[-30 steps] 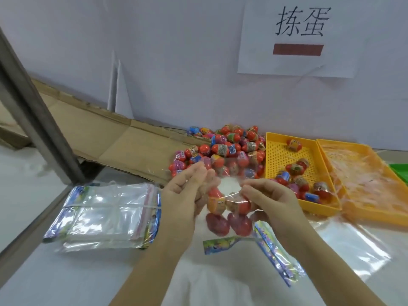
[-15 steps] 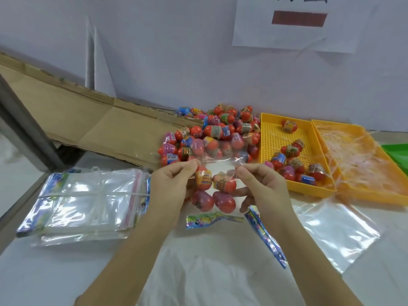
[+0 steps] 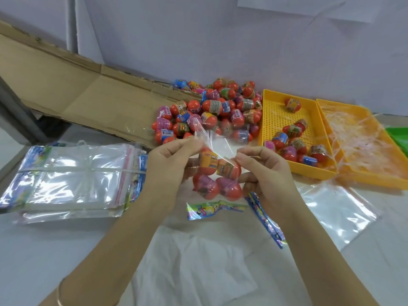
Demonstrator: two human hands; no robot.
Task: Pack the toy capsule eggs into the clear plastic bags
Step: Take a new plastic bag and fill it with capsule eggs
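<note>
Ahead of you, a pale bluish-grey wall (image 3: 220, 40) rises behind the white worktop (image 3: 33, 250), with the lower edge of a white paper sheet (image 3: 298, 5) fixed near the top. Flattened brown cardboard (image 3: 66, 85) runs along the foot of the wall on your left, and a grey metal post (image 3: 15, 111) slants up at the far left edge.

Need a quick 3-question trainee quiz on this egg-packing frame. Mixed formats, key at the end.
1. True or false: the left hand and the right hand both pinch the top of the clear bag.
2. How many eggs show inside the held bag? A) two B) four C) six
3. Fill in: the tied bundle of empty bags lies on the person's ____ side.
Key: 1 true; 2 B; 3 left.
</note>
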